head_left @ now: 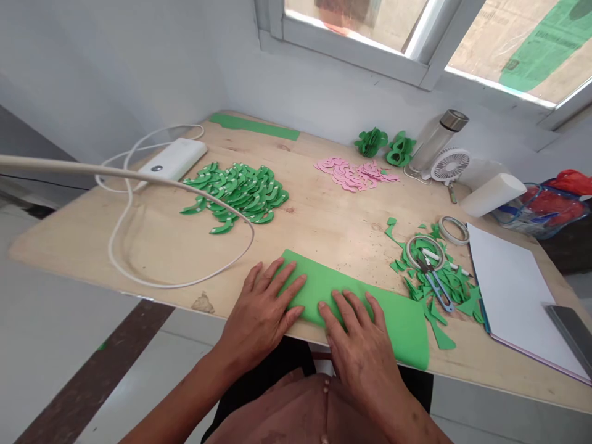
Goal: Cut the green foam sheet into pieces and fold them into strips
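A folded strip of green paper (319, 283) lies along the front edge of the wooden table. My left hand (263, 305) rests flat on its left end, fingers stretched out. On the middle of the strip lies my right hand (358, 330), its fingers spread and pressing down. Neither hand grips anything. To the right of the strip, green paper scraps (462, 290) surround a pair of blue-handled scissors (437, 285) and a roll of tape (425, 253). Beyond my left hand is a heap of curved green paper pieces (245, 191).
A white cable (185, 285) loops across the left side from a white power bank (176, 159). Pink paper cutouts (351, 174), green paper ornaments (371, 142), a bottle (437, 142) and a small fan (450, 164) stand at the back. White paper (522, 296) lies at right.
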The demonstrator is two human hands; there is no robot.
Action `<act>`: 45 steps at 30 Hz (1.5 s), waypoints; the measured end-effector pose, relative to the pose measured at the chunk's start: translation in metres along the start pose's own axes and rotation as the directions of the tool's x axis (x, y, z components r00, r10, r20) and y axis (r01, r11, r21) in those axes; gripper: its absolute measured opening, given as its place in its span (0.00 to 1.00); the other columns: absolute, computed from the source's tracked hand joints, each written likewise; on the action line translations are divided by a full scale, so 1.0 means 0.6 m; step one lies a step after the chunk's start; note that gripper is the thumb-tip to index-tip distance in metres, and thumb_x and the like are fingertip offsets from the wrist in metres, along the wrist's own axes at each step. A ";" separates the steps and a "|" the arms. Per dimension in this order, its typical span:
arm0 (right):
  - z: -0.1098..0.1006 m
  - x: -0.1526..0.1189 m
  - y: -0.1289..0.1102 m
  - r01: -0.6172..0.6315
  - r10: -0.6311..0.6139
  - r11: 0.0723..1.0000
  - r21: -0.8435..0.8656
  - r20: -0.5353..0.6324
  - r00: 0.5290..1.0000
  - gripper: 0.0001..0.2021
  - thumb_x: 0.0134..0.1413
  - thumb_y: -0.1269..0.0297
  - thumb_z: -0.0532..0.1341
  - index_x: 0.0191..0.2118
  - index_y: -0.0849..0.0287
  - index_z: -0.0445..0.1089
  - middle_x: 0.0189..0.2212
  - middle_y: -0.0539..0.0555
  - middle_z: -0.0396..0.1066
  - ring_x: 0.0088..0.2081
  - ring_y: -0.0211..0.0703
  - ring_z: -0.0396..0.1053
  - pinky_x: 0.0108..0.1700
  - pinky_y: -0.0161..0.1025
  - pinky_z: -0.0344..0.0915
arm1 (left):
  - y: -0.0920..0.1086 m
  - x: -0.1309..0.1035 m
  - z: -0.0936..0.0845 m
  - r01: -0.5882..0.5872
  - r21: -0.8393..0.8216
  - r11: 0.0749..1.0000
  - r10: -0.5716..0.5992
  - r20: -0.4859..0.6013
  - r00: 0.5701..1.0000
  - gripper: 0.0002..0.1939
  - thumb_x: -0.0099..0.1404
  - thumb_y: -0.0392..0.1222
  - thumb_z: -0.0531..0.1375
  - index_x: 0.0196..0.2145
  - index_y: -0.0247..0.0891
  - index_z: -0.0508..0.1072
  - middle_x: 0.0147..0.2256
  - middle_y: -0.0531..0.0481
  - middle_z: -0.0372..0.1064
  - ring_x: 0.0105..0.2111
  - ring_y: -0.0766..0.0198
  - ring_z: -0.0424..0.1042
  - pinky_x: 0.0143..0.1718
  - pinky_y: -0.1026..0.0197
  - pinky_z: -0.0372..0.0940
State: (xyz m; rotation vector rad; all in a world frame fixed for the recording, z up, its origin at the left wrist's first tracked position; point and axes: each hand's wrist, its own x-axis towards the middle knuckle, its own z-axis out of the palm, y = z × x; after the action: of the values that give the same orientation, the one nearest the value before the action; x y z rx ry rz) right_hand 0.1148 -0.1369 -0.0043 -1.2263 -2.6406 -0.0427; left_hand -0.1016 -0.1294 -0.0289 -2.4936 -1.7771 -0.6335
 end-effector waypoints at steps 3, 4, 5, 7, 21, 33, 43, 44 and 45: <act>0.002 -0.001 0.000 -0.007 0.007 1.000 0.000 -0.003 1.000 0.20 0.62 0.66 0.56 0.59 0.54 0.64 0.56 0.59 0.67 0.58 0.56 0.60 0.60 0.60 0.49 | 0.001 0.001 -0.001 0.001 0.002 1.000 -0.001 0.004 1.000 0.19 0.69 0.49 0.50 0.53 0.45 0.70 0.59 0.47 0.63 0.62 0.49 0.56 0.62 0.42 0.49; 0.002 -0.002 -0.001 -0.008 0.008 1.000 -0.004 -0.001 1.000 0.20 0.62 0.66 0.56 0.59 0.54 0.64 0.56 0.59 0.67 0.58 0.56 0.60 0.60 0.60 0.49 | 0.001 0.001 -0.001 0.001 0.005 1.000 -0.001 0.005 1.000 0.19 0.68 0.48 0.50 0.53 0.45 0.70 0.59 0.47 0.63 0.62 0.49 0.56 0.62 0.42 0.49; 0.002 -0.002 -0.001 -0.007 0.007 1.000 -0.008 0.003 1.000 0.20 0.62 0.66 0.57 0.59 0.54 0.63 0.56 0.59 0.67 0.58 0.56 0.60 0.60 0.60 0.49 | 0.001 0.001 -0.001 0.002 0.008 1.000 -0.002 0.007 1.000 0.19 0.68 0.48 0.51 0.53 0.46 0.70 0.59 0.47 0.63 0.62 0.50 0.56 0.62 0.42 0.48; 0.002 -0.002 -0.001 -0.006 0.006 1.000 -0.014 0.010 1.000 0.21 0.62 0.66 0.57 0.60 0.54 0.63 0.57 0.59 0.67 0.58 0.57 0.60 0.60 0.60 0.49 | 0.002 0.002 -0.002 0.004 0.014 1.000 -0.005 0.015 1.000 0.19 0.68 0.48 0.51 0.54 0.46 0.70 0.59 0.47 0.63 0.62 0.50 0.56 0.62 0.41 0.48; 0.010 -0.005 0.001 -0.007 0.007 1.000 0.004 -0.033 0.999 0.19 0.62 0.66 0.56 0.58 0.54 0.65 0.56 0.59 0.68 0.58 0.56 0.61 0.61 0.61 0.49 | 0.001 0.003 -0.001 -0.001 0.016 1.000 0.000 0.048 0.999 0.20 0.69 0.49 0.49 0.54 0.46 0.69 0.60 0.46 0.62 0.62 0.48 0.57 0.61 0.39 0.49; 0.007 -0.003 0.000 -0.011 0.011 1.000 0.002 -0.024 1.000 0.19 0.62 0.65 0.57 0.58 0.54 0.65 0.55 0.59 0.69 0.57 0.55 0.62 0.61 0.60 0.49 | -0.001 0.003 -0.003 -0.018 0.025 1.000 0.016 0.051 0.999 0.19 0.67 0.47 0.52 0.54 0.47 0.69 0.59 0.46 0.63 0.61 0.50 0.57 0.62 0.40 0.47; -0.002 -0.002 0.000 -0.021 0.020 1.000 0.016 0.049 0.999 0.19 0.63 0.63 0.55 0.59 0.54 0.63 0.58 0.57 0.66 0.58 0.56 0.61 0.60 0.61 0.49 | -0.001 -0.008 0.003 -0.037 0.035 0.999 0.034 0.092 0.995 0.28 0.65 0.60 0.53 0.58 0.45 0.66 0.62 0.43 0.59 0.63 0.47 0.54 0.63 0.39 0.42; -0.003 -0.002 0.000 -0.017 0.016 1.000 0.013 0.059 0.998 0.19 0.64 0.63 0.55 0.59 0.54 0.63 0.58 0.57 0.66 0.58 0.56 0.60 0.60 0.61 0.49 | -0.001 -0.009 0.004 -0.040 0.031 0.999 0.036 0.098 0.995 0.30 0.64 0.62 0.53 0.58 0.45 0.65 0.62 0.43 0.58 0.63 0.46 0.53 0.64 0.39 0.41; -0.003 -0.002 0.000 -0.015 0.014 1.000 0.011 0.067 0.998 0.19 0.64 0.63 0.55 0.59 0.54 0.63 0.58 0.57 0.66 0.58 0.56 0.60 0.60 0.61 0.49 | -0.002 -0.011 0.005 -0.043 0.029 0.999 0.040 0.103 0.994 0.31 0.63 0.63 0.53 0.59 0.45 0.64 0.62 0.42 0.57 0.64 0.46 0.52 0.64 0.39 0.40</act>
State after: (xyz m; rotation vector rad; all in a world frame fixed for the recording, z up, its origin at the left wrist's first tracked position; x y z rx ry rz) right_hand 0.1161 -0.1381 -0.0027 -1.2648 -2.6846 0.0162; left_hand -0.1035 -0.1339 -0.0340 -2.5786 -1.7473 -0.4800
